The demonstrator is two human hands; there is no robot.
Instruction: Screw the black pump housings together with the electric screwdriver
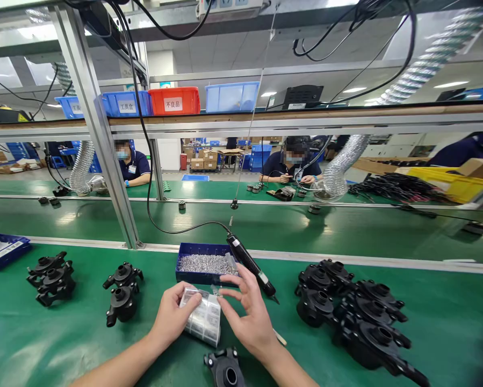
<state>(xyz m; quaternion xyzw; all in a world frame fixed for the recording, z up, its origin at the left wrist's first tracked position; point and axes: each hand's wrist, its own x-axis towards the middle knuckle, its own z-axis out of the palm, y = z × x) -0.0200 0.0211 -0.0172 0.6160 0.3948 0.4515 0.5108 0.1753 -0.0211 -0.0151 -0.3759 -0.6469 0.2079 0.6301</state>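
Nearest: one black housing (221,365) at the bottom edge, apart from the other parts; its lower side is cut off by the frame, so can't tell if anything is stuck on it. Just beyond, left hand (174,312) has the clear gridded sheet (204,317) pinched thumb-over-fingers, sheet curved and tilted above the green bench (160,371). Right hand (247,314) at the sheet's upper right corner, fingers fanned, thumb and fingertips only narrowly apart; something clear shows there, can't tell if gripped or already off the sheet. My read: mid-step, sheet in hand, nothing seen placed. Cells look plentiful, but glare hides which are used. Housings sit in a right cluster (364,309), a middle pair (122,303) and a left group (56,279); can't tell which are finished. Beyond the hands, blue tray (196,277) of small metal pieces, partly behind the right fingers; electric screwdriver (249,263) lies beside it, unheld. Far side: co-workers, partly blocked by frame and hoses.
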